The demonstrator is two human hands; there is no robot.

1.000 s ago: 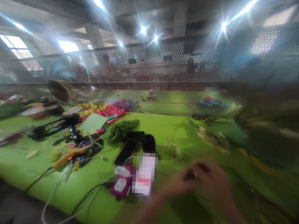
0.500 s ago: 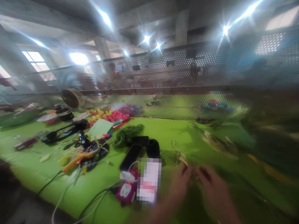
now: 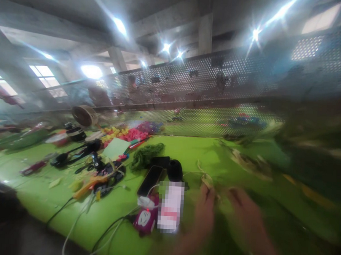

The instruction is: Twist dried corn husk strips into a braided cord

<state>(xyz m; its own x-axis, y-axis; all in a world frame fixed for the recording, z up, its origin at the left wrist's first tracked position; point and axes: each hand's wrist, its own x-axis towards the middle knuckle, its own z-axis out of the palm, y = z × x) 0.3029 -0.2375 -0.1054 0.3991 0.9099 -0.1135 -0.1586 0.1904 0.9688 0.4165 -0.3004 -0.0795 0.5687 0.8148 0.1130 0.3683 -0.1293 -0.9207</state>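
Nearer than the black ball and to its right, the right hand curls loosely and the left hand has its fingers drawn together at the pale knotted strip right of the ball, both grips too blurred to tell, with green yarn left of it and a perforated screen beyond.

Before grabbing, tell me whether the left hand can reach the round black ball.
Probably yes: mostly bare green tabletop seems to separate the left hand from the ball, unless the pale strip occupies its fingers.

Forward-and-down view from the head, apparently near the green tabletop.
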